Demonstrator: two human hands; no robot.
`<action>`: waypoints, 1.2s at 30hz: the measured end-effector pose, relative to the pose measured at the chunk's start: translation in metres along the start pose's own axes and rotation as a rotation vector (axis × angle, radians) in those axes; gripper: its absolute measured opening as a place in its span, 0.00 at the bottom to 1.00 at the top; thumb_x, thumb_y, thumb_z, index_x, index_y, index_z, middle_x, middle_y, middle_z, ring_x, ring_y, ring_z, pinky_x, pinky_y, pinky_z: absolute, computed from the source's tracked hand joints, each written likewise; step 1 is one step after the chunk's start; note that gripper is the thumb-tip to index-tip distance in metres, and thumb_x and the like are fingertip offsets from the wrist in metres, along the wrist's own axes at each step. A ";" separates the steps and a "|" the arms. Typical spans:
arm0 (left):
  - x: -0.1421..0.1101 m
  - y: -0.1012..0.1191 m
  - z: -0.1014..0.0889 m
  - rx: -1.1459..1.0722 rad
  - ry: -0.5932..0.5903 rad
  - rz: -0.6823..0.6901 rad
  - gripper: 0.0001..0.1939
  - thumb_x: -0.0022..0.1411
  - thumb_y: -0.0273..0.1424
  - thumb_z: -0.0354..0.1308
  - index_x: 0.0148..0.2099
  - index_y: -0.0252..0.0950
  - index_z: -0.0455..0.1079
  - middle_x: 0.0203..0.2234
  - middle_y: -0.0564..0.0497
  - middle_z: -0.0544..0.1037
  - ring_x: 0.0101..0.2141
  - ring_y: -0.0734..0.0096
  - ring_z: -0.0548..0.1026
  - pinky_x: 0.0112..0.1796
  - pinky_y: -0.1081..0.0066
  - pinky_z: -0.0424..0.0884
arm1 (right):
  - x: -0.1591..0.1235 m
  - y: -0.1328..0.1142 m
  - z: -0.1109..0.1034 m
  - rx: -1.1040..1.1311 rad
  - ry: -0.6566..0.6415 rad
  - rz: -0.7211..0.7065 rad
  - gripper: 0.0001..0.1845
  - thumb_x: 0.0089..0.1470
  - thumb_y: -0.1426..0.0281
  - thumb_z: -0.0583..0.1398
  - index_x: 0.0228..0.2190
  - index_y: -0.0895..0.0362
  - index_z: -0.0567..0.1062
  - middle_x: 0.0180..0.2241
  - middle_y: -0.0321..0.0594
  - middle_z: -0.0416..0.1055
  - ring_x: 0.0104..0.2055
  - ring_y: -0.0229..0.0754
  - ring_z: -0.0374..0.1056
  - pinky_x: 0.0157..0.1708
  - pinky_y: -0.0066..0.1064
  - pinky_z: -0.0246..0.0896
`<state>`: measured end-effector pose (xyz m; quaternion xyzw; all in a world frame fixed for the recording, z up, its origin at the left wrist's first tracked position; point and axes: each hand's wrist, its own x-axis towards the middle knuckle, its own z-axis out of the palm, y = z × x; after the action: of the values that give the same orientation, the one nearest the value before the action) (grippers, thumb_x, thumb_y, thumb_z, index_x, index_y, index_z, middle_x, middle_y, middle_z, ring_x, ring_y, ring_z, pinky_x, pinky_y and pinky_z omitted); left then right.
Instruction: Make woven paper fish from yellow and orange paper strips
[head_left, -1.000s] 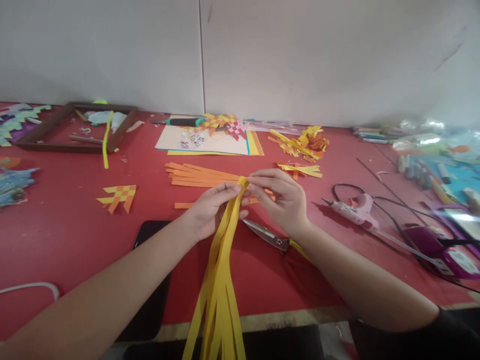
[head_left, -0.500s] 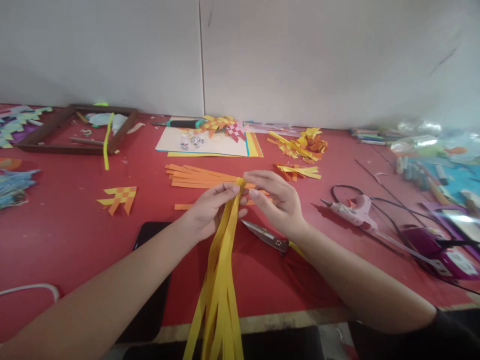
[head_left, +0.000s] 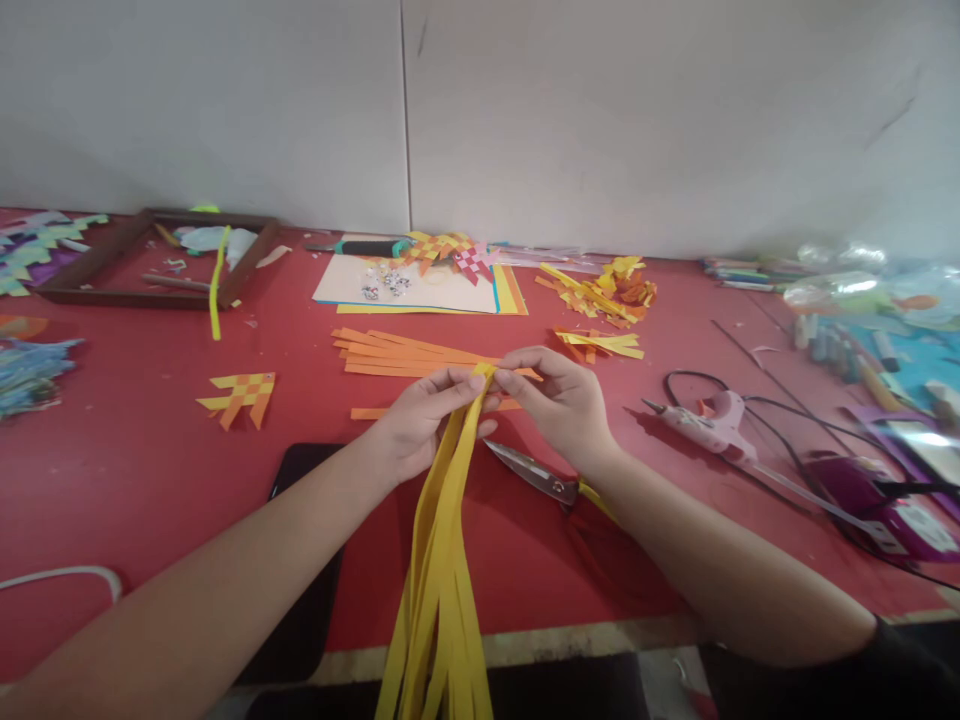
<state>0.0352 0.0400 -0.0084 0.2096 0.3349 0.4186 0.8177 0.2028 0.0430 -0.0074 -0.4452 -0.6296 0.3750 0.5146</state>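
A bundle of long yellow paper strips (head_left: pixel 442 540) hangs from my hands over the table's front edge. My left hand (head_left: pixel 427 420) is closed around the strips near their top, thumb in front. The thumb and forefinger of my right hand (head_left: pixel 559 405) pinch the bundle's upper end from the right. Behind my hands lie orange paper strips (head_left: pixel 397 352), fanned out flat. Scissors (head_left: pixel 532 472) rest under my right wrist, with their grips partly hidden by the forearm. A woven yellow-and-orange paper fish (head_left: pixel 241 395) lies to the left.
A pink glue gun (head_left: pixel 701 425) with its cable lies at right. A black phone-like slab (head_left: pixel 300 560) sits partly under my left forearm. Farther back are a wooden frame (head_left: pixel 127 298), paper sheets (head_left: pixel 442 290), a green-handled cutter (head_left: pixel 371 248) and cut paper scraps (head_left: pixel 619 290).
My right hand's fingers have closed in from beside the bundle to pinch its top end. The hanging strips have swung slightly to the right.
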 end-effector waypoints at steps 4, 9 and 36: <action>-0.001 0.000 0.000 -0.009 -0.006 -0.030 0.07 0.57 0.23 0.64 0.30 0.33 0.69 0.29 0.51 0.79 0.32 0.70 0.80 0.34 0.69 0.79 | 0.000 -0.002 0.000 0.031 -0.008 0.016 0.07 0.51 0.65 0.65 0.29 0.55 0.76 0.29 0.37 0.75 0.30 0.37 0.72 0.30 0.30 0.72; 0.001 0.002 -0.001 -0.055 0.058 -0.033 0.06 0.59 0.25 0.62 0.30 0.33 0.71 0.30 0.52 0.79 0.32 0.71 0.80 0.36 0.67 0.79 | 0.000 -0.003 0.000 0.091 -0.070 -0.014 0.08 0.53 0.64 0.65 0.29 0.55 0.75 0.30 0.36 0.72 0.32 0.37 0.72 0.35 0.32 0.73; -0.003 0.000 0.001 -0.015 -0.045 -0.055 0.06 0.65 0.27 0.56 0.36 0.33 0.72 0.33 0.47 0.81 0.37 0.63 0.81 0.37 0.63 0.79 | -0.003 -0.003 0.004 0.175 0.028 0.052 0.07 0.48 0.68 0.68 0.30 0.56 0.76 0.26 0.34 0.76 0.26 0.36 0.74 0.27 0.28 0.74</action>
<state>0.0344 0.0376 -0.0065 0.2033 0.3189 0.3936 0.8379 0.1988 0.0395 -0.0058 -0.4200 -0.5755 0.4356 0.5501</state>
